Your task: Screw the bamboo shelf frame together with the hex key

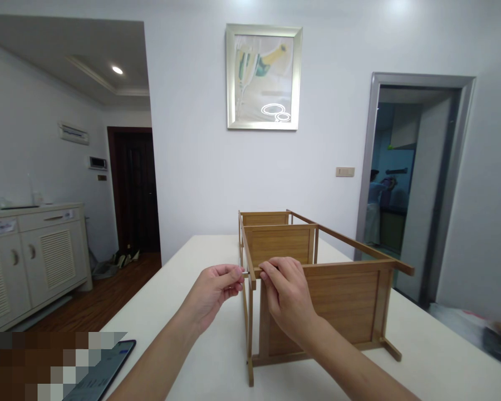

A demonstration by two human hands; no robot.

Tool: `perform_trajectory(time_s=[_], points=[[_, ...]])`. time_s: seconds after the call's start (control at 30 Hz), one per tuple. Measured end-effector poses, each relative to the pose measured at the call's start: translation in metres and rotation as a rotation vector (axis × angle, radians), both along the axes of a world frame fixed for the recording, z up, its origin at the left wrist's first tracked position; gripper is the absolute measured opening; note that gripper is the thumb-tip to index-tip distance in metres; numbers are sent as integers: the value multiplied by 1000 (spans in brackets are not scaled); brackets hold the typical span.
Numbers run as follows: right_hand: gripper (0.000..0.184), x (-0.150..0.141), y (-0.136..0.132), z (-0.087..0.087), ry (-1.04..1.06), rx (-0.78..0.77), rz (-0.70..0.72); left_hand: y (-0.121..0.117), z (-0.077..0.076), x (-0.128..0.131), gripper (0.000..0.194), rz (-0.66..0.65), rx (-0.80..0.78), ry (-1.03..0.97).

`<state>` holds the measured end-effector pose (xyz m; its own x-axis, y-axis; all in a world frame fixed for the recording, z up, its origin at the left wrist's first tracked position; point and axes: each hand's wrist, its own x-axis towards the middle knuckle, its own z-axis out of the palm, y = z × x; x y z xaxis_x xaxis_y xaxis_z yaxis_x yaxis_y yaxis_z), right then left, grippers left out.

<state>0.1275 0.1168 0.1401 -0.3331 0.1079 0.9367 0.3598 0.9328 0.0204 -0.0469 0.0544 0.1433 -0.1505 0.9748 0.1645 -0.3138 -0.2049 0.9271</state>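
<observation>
A brown wooden shelf rack (338, 301) lies on its side on the white table, its slatless panels standing upright between long rails. My left hand (217, 287) is closed, thumb and fingers pinching a small, thin metallic piece (245, 273) against the outer side of the left rail, near the front panel's upper corner. Its exact kind is too small to make out. My right hand (288, 289) grips the upper edge of the front panel just right of that corner, fingers curled over the wood.
The white table (171, 312) carries the rack, and a phone or tablet (108, 367) lies at its near left edge, partly blurred out. A louvred cabinet (37, 250) stands at the left. Beyond the doorway at the right is another person (373, 206).
</observation>
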Motion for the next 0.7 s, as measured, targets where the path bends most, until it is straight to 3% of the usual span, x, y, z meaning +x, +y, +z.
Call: perform_trajectory(time_s=[0.47,0.7], points=[[18,0,-1,1,4,6,3,4,-5,4,28,-5,-10,-152],[18,0,-1,2,10,11,7,1,-2,8,25,47,77,-72]])
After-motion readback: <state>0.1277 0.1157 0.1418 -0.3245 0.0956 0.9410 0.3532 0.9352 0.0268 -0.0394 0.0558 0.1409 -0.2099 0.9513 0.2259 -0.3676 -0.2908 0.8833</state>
